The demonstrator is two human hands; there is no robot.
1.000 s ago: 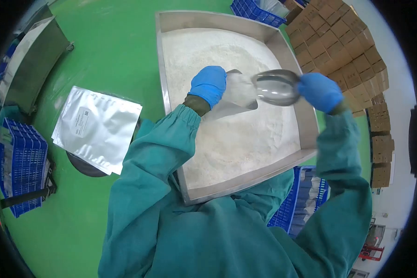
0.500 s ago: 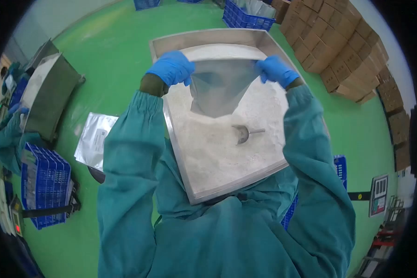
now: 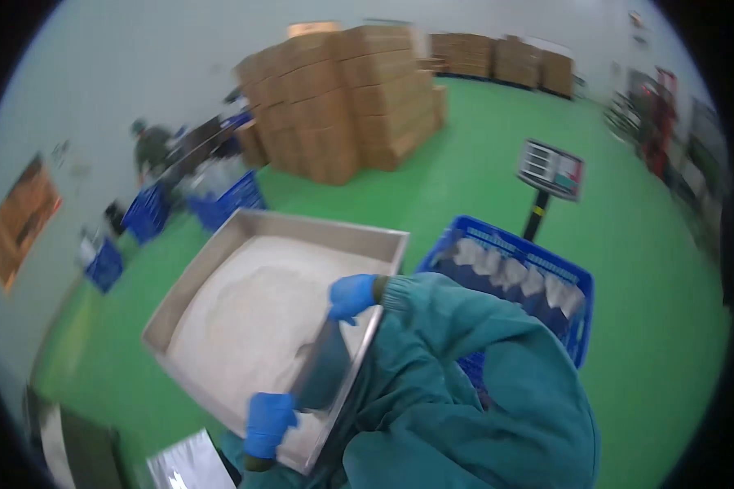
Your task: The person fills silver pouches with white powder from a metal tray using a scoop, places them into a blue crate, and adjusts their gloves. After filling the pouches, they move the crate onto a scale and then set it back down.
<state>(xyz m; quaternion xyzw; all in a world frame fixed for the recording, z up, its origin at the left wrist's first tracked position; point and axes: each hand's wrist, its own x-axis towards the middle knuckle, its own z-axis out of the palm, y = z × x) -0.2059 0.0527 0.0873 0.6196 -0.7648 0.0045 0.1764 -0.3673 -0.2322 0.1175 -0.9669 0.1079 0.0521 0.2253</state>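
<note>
A translucent plastic bag (image 3: 328, 373) stretches between my two blue-gloved hands, over the near right side of a metal tray. My left hand (image 3: 271, 422) is closed on one end of the bag, at the tray's lower edge. My right hand (image 3: 353, 298) is closed on the other end, near the right wall. White powder (image 3: 253, 318) fills the broad steel tray (image 3: 200, 257). Of the metal scoop (image 3: 304, 350) in the powder, only a small blurred part shows beside the bag.
Right of the tray stands a blue basket (image 3: 585, 326) with filled bags inside, and a scale display (image 3: 550, 169) on a post behind it. Stacked cartons (image 3: 326, 106) rise beyond. A silver bag (image 3: 192, 464) lies at lower left. Another person (image 3: 151, 151) works at far left.
My view has swung to the right, bringing the blue basket and scale display into sight. Both hands still hold the bag, now nearer to me and closer to the tray's edge.
</note>
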